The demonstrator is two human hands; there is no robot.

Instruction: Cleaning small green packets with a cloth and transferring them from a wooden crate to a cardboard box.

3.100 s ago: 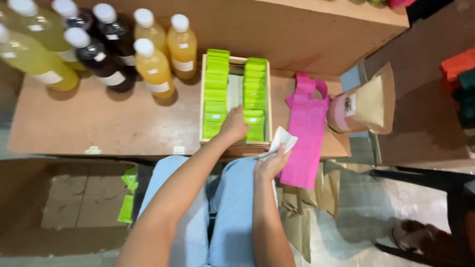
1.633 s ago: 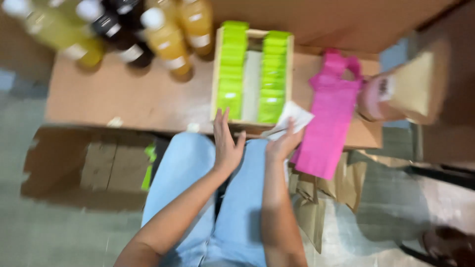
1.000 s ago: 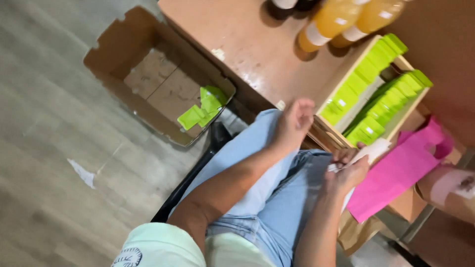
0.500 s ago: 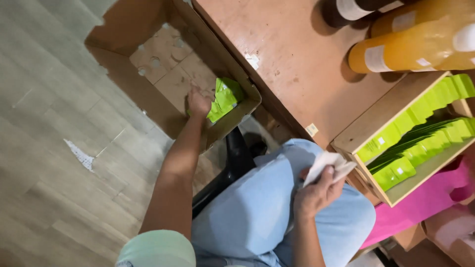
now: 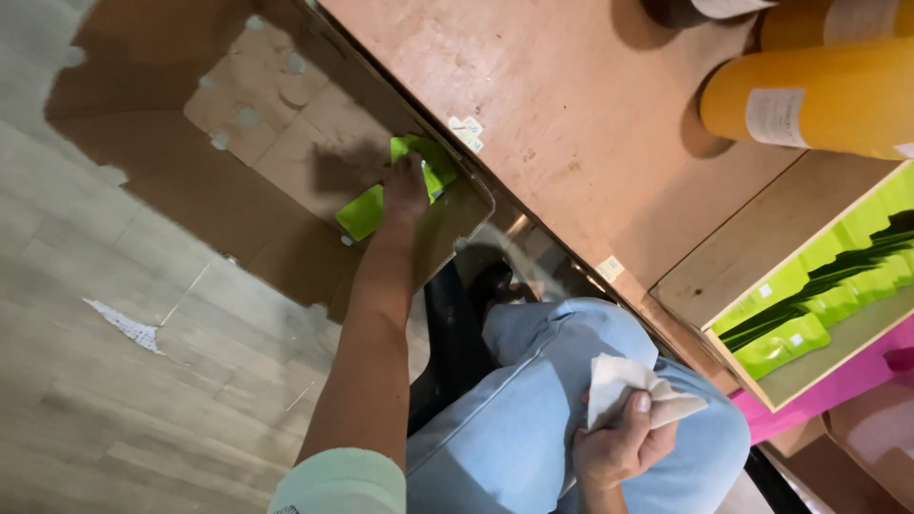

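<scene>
Swinging down and away from the tabletop, the view now looks over the floor beside the seat, and the left hand (image 5: 407, 190), which was up at the wooden tray three seconds back, has dropped into the open brown cardboard box (image 5: 238, 143) on the pale plank floor (image 5: 86, 409). Its fingers are curled down onto the bright green flat sachets (image 5: 367, 209) lying against the box's near wall; whether they have actually closed on one or are merely pressing on the pile cannot be told, since the hand covers the contact. Only a few green sachets show in that box, most of its bottom being bare cardboard with bits of tape. Moving right, the light brown wooden table (image 5: 571, 143) carries a tall bottle of orange liquid with a white label (image 5: 809, 95), and beyond that sits the shallow wooden tray (image 5: 724, 276) with its rows of the same green sachets (image 5: 828, 305) standing on edge, already well stocked, one open gap showing at its near end. Down on the blue-jeaned lap, the right hand (image 5: 619, 447) is closed around a crumpled white paper tissue (image 5: 628, 385). Judging by this, the tray looks largely filled, with a last few sachets left in the box to bring up.
</scene>
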